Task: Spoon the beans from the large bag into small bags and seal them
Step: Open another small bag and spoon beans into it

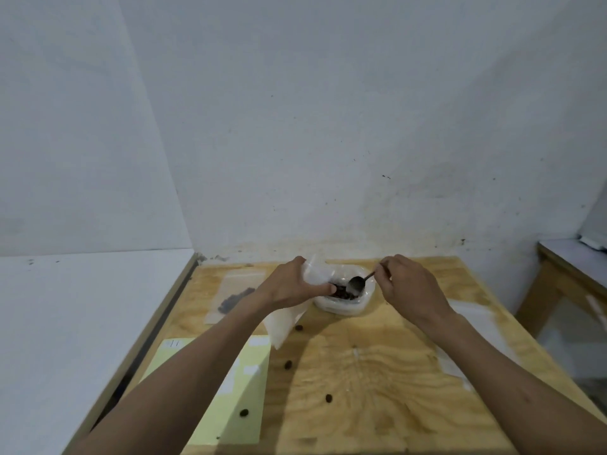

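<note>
The large clear bag (341, 305) sits open near the table's far edge, with dark beans (343, 292) inside. My right hand (410, 287) holds a metal spoon (356, 284) by its handle, the bowl down in the bag over the beans. My left hand (295, 284) grips a small clear bag (285, 323) at the large bag's left rim; the small bag hangs down onto the table. A flat small bag holding some beans (231, 298) lies at the far left.
Several loose beans lie on the wooden table (361, 389), one of them (289, 364) near the middle. A pale yellow sheet (243, 389) lies at the left front. Clear plastic bags (473, 339) lie to the right. A second table (565, 274) stands at the right edge.
</note>
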{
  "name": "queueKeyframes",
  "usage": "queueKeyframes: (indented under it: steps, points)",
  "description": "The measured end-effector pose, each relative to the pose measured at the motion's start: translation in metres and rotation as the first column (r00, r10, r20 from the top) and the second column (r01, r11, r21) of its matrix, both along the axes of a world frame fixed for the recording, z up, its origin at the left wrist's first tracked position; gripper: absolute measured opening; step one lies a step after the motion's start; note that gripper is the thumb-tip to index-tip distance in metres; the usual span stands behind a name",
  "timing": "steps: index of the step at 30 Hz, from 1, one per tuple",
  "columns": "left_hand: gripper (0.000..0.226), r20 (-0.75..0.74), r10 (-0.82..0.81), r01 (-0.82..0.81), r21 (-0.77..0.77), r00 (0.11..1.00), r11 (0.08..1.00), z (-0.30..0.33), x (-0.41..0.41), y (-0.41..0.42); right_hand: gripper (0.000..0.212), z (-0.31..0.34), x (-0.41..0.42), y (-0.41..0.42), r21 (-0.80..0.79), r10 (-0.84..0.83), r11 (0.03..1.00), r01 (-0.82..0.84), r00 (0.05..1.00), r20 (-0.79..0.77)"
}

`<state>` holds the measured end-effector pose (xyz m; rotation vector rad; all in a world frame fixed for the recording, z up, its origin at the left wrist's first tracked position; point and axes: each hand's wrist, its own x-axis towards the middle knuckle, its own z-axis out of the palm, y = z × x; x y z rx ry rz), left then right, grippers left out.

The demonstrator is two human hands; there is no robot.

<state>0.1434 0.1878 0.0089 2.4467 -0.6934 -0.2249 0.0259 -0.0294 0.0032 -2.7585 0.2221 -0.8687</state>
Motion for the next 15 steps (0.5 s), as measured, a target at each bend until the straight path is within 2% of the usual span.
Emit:
queueKeyframes:
  steps: [3, 5, 8, 12, 15]
  points:
    - [0.052, -0.077, -0.017, 0.004, -0.166, 0.997, 0.986, 0.008, -0.001, -0.009, 0.035, -0.009, 0.005, 0.004, 0.255, -0.127, 0.955, 0.154, 0.985, -0.116]
    - [0.055, -0.095, -0.039, 0.017, -0.226, 0.995, 0.974, 0.012, -0.002, -0.018, 0.039, -0.016, 0.01, 0.007, 0.43, -0.189, 0.872, 0.235, 0.971, -0.147]
    - [0.064, -0.071, -0.026, 0.013, -0.187, 0.997, 0.982, 0.014, -0.001, -0.029, 0.041, -0.019, 0.014, 0.009, 0.645, -0.248, 0.68, 0.348, 0.937, -0.244]
    - [0.068, -0.046, 0.004, -0.008, -0.092, 0.999, 0.996, 0.013, 0.0, -0.025, 0.035, -0.022, 0.018, 0.005, 0.87, -0.22, 0.38, 0.314, 0.944, -0.244]
    - [0.081, -0.034, 0.024, -0.026, -0.069, 0.999, 0.997, 0.007, 0.004, -0.014, 0.035, -0.022, 0.017, 0.003, 0.919, -0.235, 0.298, 0.26, 0.953, -0.193]
